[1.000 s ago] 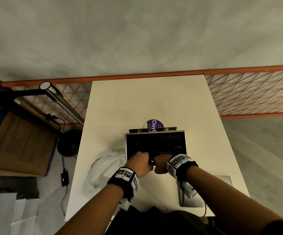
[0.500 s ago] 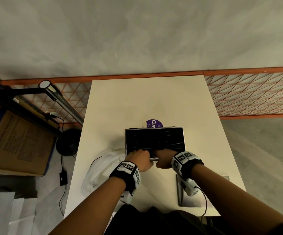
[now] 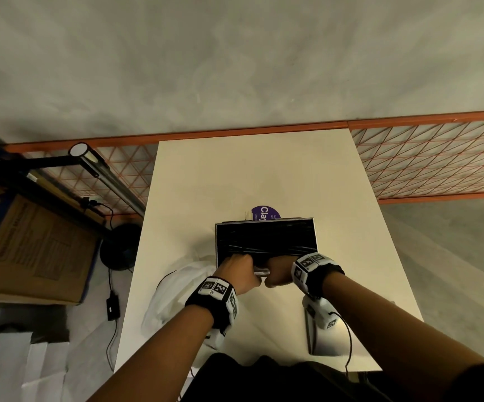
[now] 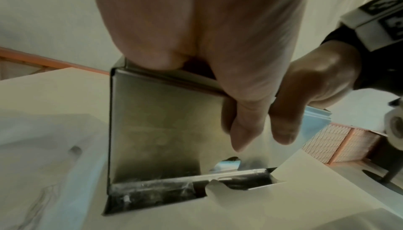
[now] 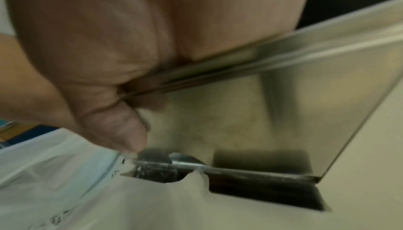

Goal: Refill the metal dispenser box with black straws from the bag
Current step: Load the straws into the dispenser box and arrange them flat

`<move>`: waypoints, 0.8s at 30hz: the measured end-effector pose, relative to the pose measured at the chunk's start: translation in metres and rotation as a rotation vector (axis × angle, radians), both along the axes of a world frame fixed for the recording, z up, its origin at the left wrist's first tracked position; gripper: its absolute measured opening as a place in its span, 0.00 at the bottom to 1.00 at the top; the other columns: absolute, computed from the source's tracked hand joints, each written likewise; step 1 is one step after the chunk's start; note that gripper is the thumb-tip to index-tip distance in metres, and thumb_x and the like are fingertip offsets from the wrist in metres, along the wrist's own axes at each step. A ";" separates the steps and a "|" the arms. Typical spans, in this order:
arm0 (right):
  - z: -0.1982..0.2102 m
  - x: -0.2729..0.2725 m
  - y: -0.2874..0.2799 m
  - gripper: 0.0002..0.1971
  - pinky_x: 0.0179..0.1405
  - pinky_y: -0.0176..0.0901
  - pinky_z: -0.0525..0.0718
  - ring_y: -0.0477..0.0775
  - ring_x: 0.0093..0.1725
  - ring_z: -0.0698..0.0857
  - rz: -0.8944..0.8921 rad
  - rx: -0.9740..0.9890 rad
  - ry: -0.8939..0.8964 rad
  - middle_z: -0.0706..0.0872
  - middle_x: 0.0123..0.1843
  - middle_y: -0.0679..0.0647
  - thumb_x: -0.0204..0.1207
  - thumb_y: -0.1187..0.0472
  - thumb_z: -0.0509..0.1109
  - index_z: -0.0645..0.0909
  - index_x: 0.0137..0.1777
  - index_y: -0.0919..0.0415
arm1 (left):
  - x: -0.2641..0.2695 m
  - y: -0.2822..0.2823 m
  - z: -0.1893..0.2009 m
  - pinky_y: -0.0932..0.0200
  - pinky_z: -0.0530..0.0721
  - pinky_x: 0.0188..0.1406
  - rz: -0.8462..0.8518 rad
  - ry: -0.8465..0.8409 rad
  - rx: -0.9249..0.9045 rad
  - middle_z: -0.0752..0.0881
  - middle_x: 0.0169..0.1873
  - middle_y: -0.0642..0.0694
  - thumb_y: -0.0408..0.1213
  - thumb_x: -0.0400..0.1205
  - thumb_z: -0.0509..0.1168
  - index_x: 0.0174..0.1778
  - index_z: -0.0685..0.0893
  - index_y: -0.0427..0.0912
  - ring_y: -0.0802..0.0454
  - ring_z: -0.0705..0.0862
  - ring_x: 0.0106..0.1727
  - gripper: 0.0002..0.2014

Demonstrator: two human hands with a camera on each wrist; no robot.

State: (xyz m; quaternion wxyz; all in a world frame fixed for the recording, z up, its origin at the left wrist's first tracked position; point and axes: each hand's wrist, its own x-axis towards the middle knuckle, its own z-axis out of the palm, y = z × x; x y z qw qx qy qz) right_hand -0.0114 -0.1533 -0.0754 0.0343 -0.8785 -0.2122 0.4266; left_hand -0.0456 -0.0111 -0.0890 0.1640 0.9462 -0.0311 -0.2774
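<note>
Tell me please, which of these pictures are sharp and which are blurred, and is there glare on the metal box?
Head view: fairly sharp but dim, wide-angle bending at the edges; the black straws merge into one dark mass. Left wrist view: the left hand is soft, the metal dispenser box clearer, with dull reflections. Right wrist view: the most blurred; streaky glare runs along the box rim beside the right hand.

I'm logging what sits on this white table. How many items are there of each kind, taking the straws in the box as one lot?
Metal dispenser box: 1
Lot of black straws: 1
White plastic bag: 1
Flat metal lid-like piece: 1
Purple labelled item, partly hidden: 1
Total: 5
</note>
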 end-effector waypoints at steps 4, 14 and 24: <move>-0.001 0.000 -0.008 0.23 0.57 0.49 0.83 0.63 0.57 0.85 -0.016 0.036 -0.052 0.88 0.59 0.59 0.70 0.54 0.70 0.81 0.66 0.57 | 0.003 -0.004 0.002 0.51 0.84 0.57 -0.020 0.039 0.055 0.90 0.58 0.39 0.50 0.77 0.69 0.61 0.88 0.45 0.36 0.87 0.60 0.19; -0.004 0.006 -0.017 0.23 0.61 0.48 0.79 0.62 0.64 0.83 -0.005 0.018 -0.127 0.85 0.66 0.59 0.78 0.55 0.67 0.78 0.73 0.56 | 0.008 -0.008 0.012 0.48 0.84 0.59 -0.043 0.031 0.145 0.90 0.58 0.40 0.51 0.82 0.66 0.61 0.87 0.43 0.36 0.87 0.60 0.19; 0.013 0.015 -0.037 0.15 0.51 0.51 0.87 0.60 0.52 0.87 -0.021 0.111 -0.145 0.88 0.54 0.53 0.76 0.49 0.67 0.83 0.61 0.48 | 0.012 -0.001 0.039 0.46 0.84 0.55 -0.167 -0.055 0.226 0.87 0.57 0.38 0.50 0.84 0.66 0.60 0.86 0.40 0.35 0.86 0.58 0.18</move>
